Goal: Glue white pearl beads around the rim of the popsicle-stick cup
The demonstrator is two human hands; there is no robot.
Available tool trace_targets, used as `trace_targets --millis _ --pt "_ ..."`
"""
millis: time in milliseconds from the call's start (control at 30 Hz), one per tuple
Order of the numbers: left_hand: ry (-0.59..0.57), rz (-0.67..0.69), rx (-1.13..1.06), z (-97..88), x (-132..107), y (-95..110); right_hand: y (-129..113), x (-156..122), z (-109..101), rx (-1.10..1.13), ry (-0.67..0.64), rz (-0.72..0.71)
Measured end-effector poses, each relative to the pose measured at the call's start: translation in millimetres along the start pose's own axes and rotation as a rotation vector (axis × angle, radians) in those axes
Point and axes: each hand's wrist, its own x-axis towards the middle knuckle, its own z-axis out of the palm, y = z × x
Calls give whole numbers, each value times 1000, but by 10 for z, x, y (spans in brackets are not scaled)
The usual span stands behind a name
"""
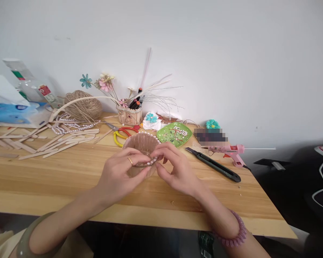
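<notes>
Item under handling: a small round brown stick cup (141,143), its wall made of upright wooden sticks set side by side. The stick cup is seen standing on the light wooden desk (70,179), near the middle and toward the near edge, with its open mouth tilted slightly toward the camera. The far rim is edged with a row of small white beads. The inside appears bare and brownish.

A short white pearl string (150,162) is laid along the near rim. It is pinched there from both sides. The left hand (118,175), with a gold ring (130,161) on one finger, is brought in from the left; its fingers are closed on the pearl string at the rim, and the thumb is pressed against the cup's outer wall. The right hand (177,172) is brought in from the right; its fingers are likewise closed in a fine pinch on the pearl string, just beside those of the left. The fingertips of the two hands are almost touching.

Surroundings noted:
- red and yellow handled scissors (122,133), just behind the cup
- green square dish with pearl decoration (174,133), behind and to the right
- black utility knife (214,165), on the desk to the right, apart from the hands
- pink glue gun (228,150), beyond the knife
- loose flat wooden sticks (59,141), scattered to the left
- ball of brown twine (83,105), against the wall
- stick-built holder with paper flowers (129,115), behind the scissors
</notes>
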Motion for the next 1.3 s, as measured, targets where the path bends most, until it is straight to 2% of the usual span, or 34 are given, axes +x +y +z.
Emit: trace_targets --millis 300,867,1067,1300 --pt "26 20 33 21 -31 -37 13 -14 -6 -53 -37 -30" --pt "25 43 55 15 -37 -18 -1 -27 -22 -48 -45 7" --pt "-36 -20 64 2 -65 -31 -39 6 -23 -149 55 -60" --pt "-25 -10 55 22 -76 -56 -95 76 -44 -191 1 -100"
